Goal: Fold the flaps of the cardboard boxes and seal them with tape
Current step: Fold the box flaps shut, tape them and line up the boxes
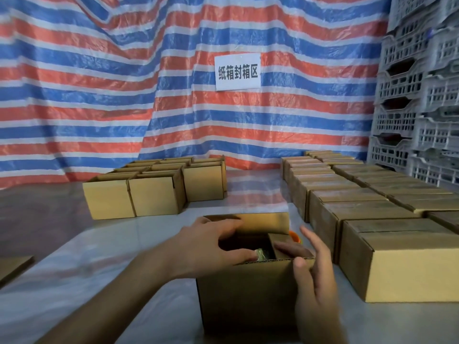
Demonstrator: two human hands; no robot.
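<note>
An open brown cardboard box [243, 294] stands on the table right in front of me, its far flap [263, 223] upright. My left hand [213, 247] lies over the box's left side, pressing the left flap inward, fingers spread across the opening. My right hand [315, 276] grips the near right corner, thumb on the near flap's edge and fingers on the right flap [279, 240]. Something shiny shows inside the box [260, 254]. An orange tape dispenser [295, 237] peeks out behind the box's right side.
Several open boxes [154, 187] are grouped at the back left. Rows of closed boxes [372, 214] fill the right side. Grey plastic crates [417, 95] are stacked at the far right. A striped tarp with a white sign [237, 72] hangs behind. A cardboard piece [12, 268] lies at the left edge.
</note>
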